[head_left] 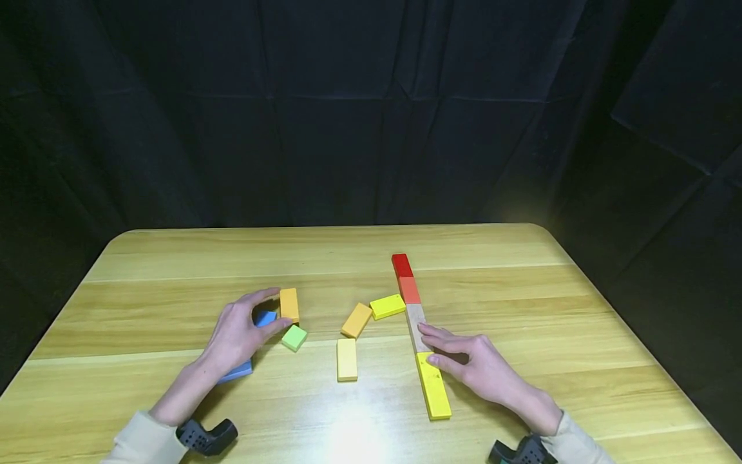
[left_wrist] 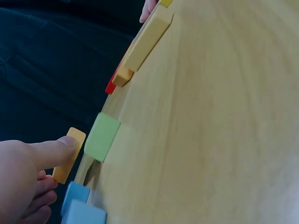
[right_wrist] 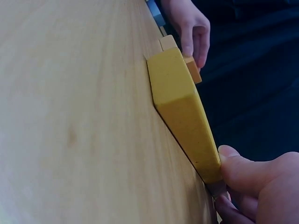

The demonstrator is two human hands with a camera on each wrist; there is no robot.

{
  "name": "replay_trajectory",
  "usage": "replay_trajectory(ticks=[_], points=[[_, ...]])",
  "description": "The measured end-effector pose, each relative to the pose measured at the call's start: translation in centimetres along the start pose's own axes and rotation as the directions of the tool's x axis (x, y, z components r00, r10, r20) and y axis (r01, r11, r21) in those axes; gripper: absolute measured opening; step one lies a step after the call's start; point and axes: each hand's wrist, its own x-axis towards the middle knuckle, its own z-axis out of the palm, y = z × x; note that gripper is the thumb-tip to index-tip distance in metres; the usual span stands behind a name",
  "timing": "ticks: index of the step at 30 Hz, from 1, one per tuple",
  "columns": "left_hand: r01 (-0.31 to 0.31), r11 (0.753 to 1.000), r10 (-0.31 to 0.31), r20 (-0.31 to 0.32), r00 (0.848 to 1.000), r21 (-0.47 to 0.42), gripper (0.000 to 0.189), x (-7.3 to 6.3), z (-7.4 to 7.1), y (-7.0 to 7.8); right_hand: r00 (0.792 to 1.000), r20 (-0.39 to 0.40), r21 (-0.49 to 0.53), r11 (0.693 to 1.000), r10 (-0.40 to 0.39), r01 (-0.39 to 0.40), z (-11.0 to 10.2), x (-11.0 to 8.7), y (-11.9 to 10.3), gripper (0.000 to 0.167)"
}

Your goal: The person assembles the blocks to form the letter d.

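Note:
My left hand (head_left: 240,328) pinches an orange block (head_left: 289,305) between thumb and fingers, and in the left wrist view the block (left_wrist: 69,156) shows raised above the tabletop. A light green block (head_left: 294,338) lies just below it, and blue blocks (head_left: 234,372) lie partly hidden under the same hand. On the right, my right hand (head_left: 478,364) touches a straight row, its fingers at the pale wooden block (head_left: 415,325) and its thumb on the long yellow block (head_left: 435,393). Further up the row are a coral block (head_left: 409,290) and a red block (head_left: 402,265).
Between the hands lie a second orange block (head_left: 356,320), a cream block (head_left: 347,359) and a smaller yellow block (head_left: 387,307), whose right end sits close beside the row. The wooden table (head_left: 174,258) has rounded far corners, with a dark curtain (head_left: 348,129) behind it.

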Motion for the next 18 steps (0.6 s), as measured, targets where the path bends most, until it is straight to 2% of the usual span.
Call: replay_trajectory(ticks=[9, 18], points=[[-0.076, 0.996, 0.075, -0.027, 0.997, -0.049, 0.063, -0.8, 0.6, 1.6, 1.0, 0.01, 0.013, 1.0, 0.029, -0.029, -0.1, 0.0, -0.1, 0.046], [-0.179, 0.983, 0.175, -0.091, 0.98, -0.043, 0.061, -2.7, 2.0, 2.8, 1.0, 0.012, 0.027, 1.0, 0.015, -0.015, -0.1, 0.1, -0.1, 0.046]])
